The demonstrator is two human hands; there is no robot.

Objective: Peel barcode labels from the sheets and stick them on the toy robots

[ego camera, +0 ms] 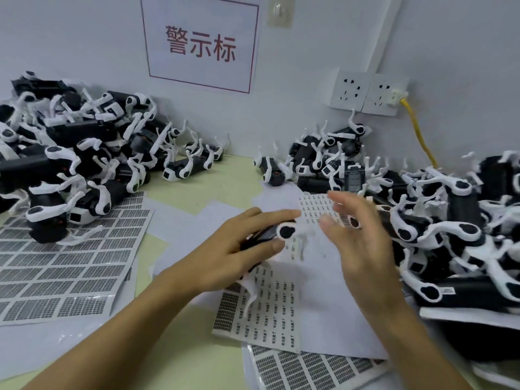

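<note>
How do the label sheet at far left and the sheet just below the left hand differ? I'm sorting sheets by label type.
The far-left sheet carries larger, dense dark rectangular labels in wide rows; the sheet below the left hand carries much smaller, sparsely printed labels in narrow columns. A pile of toy robots rests on the far-left sheet's upper edge; a plain white paper overlaps the other. Both lie flat on the table.

You've got toy robots [270, 235] w/ black plastic bodies, slightly glossy, and white matt plastic legs. Label sheets [64, 266] are thin paper, smooth, faint sheen. Tabletop [225, 175] looks smooth, matt pale green. Wall sign [201, 42] is plain paper; sockets [368, 92] white glossy plastic.
</note>
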